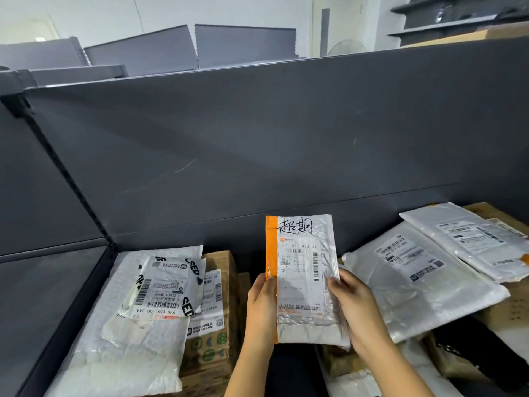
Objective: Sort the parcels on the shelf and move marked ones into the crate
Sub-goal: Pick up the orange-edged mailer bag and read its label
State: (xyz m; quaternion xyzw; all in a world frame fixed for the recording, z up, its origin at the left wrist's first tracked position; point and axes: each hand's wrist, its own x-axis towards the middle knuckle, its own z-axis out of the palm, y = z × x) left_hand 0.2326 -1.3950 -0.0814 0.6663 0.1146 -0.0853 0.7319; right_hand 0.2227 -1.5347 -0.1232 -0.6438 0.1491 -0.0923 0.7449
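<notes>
Marked poly mailer [303, 277], orange-edged, handwriting on top, is being held upright over the shelf [200, 167]: left edge being gripped by the left hand [261, 306], right edge by the right hand [357, 309]. Label print blurred; parcels [336, 362] below are being partly hidden.

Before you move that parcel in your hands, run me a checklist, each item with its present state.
1. The white plastic mailer with the orange edge strip carries a handwritten black mark at its top: ok.
2. Grip of the left hand on the orange edge: ok.
3. Grip of the right hand on the opposite edge: ok.
4. The printed label faces the camera: ok.
5. Place of the crate: not in view, cannot tell.
</notes>
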